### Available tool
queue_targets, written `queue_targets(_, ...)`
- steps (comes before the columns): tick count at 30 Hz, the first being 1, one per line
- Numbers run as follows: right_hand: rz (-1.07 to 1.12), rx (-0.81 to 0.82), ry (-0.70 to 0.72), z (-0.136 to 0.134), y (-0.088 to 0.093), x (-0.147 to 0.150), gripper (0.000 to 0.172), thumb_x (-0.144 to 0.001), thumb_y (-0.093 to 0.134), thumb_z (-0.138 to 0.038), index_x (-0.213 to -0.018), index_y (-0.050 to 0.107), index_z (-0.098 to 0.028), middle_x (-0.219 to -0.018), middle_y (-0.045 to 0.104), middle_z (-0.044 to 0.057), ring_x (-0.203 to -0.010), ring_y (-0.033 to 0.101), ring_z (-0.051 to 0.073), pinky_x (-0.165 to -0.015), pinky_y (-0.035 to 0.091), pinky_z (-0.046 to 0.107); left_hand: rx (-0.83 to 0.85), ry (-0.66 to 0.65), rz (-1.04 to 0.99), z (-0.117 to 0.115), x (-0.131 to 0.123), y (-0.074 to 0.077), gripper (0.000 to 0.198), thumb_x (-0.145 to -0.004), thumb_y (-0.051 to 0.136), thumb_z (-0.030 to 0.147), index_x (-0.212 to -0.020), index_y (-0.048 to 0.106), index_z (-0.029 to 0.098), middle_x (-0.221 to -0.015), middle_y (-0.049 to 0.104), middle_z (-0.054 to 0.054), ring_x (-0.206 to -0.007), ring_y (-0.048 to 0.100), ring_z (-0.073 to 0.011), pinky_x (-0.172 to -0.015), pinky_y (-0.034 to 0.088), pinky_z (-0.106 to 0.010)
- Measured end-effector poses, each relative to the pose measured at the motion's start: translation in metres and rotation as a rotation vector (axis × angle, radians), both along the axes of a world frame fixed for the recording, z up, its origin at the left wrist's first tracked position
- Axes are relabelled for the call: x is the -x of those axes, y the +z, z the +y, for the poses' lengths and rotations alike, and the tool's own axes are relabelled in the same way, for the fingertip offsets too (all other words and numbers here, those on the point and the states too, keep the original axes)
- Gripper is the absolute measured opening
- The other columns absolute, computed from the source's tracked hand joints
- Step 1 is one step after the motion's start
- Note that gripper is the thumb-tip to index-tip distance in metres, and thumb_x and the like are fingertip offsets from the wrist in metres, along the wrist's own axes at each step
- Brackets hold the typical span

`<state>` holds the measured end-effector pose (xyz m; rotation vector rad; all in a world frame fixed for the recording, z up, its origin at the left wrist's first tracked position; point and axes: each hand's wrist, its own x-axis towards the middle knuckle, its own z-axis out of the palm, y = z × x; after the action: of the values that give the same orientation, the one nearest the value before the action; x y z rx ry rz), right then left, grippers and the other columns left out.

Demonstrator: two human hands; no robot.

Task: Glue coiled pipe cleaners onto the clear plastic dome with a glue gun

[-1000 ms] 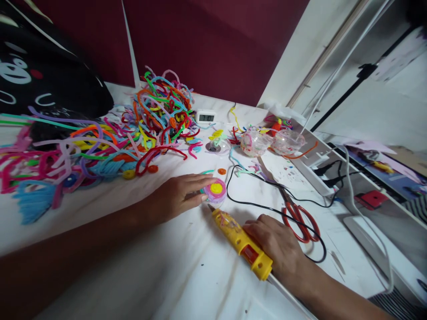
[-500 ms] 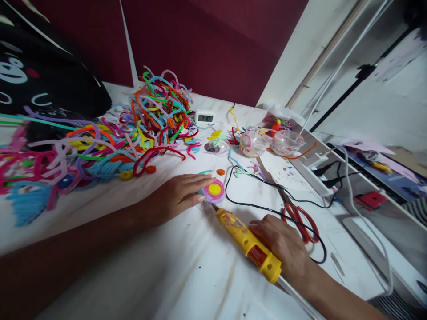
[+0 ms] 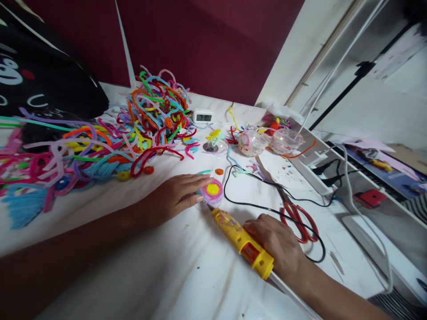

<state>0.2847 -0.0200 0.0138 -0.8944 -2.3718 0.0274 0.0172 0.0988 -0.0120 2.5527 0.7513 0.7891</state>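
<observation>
Between the fingers and thumb of my left hand (image 3: 176,194) is a round coil of pipe cleaner (image 3: 212,190), yellow in the middle with pink and lilac rings around it. My right hand (image 3: 275,240) is wrapped round a yellow hot glue gun (image 3: 242,242) with a red window and a clear glue stick out of its back end. The gun's nozzle (image 3: 210,207) points at the coil's lower edge; whether it touches cannot be made out. A small orange disc (image 3: 219,171) lies just behind the coil.
Tangled pipe cleaners (image 3: 156,106) are heaped at the back left beside a black bag (image 3: 50,66). Red-handled scissors (image 3: 298,220) lie right, crossed by a black cable (image 3: 256,206). Clear plastic balls (image 3: 251,143), a small digital display (image 3: 203,117) and a power strip (image 3: 316,178) stand behind.
The glue gun and my right hand have shifted slightly left in view. My left hand keeps its hold on the coil, and the whole scene has drifted a little left.
</observation>
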Motion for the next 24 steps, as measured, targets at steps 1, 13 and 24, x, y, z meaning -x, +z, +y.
queue_targets(1, -0.001, -0.004, -0.006, 0.001, 0.0, 0.0, 0.017, -0.096, 0.044, -0.018, -0.11, 0.05, -0.013, -0.087, 0.063, 0.01, -0.069, 0.051, 0.02, -0.058, 0.041, 0.034, 0.009, 0.005, -0.001, 0.0, 0.0, 0.001, 0.045, -0.098, 0.045, 0.035, -0.141, 0.05, 0.025, -0.145, 0.053, -0.004, -0.133, 0.05, -0.0203, -0.114, 0.038, -0.033)
queue_targets(13, -0.049, -0.076, -0.009, 0.007, -0.002, 0.007, 0.016, -0.097, 0.045, -0.02, -0.108, 0.051, -0.01, -0.078, 0.057, 0.006, -0.066, 0.044, 0.018, -0.054, 0.033, 0.03, 0.002, 0.019, -0.017, 0.0, 0.0, -0.001, 0.044, -0.099, 0.043, 0.034, -0.14, 0.051, 0.021, -0.143, 0.055, -0.004, -0.134, 0.05, -0.0183, -0.114, 0.037, -0.031)
queue_targets(24, -0.069, -0.083, -0.024, 0.005, 0.001, 0.013, 0.01, -0.096, 0.046, -0.016, -0.104, 0.051, -0.011, -0.081, 0.059, 0.007, -0.067, 0.046, 0.018, -0.059, 0.036, 0.032, -0.009, 0.024, -0.025, 0.0, -0.001, -0.002, 0.043, -0.099, 0.042, 0.034, -0.139, 0.052, 0.021, -0.143, 0.055, -0.004, -0.133, 0.05, -0.0176, -0.114, 0.038, -0.031)
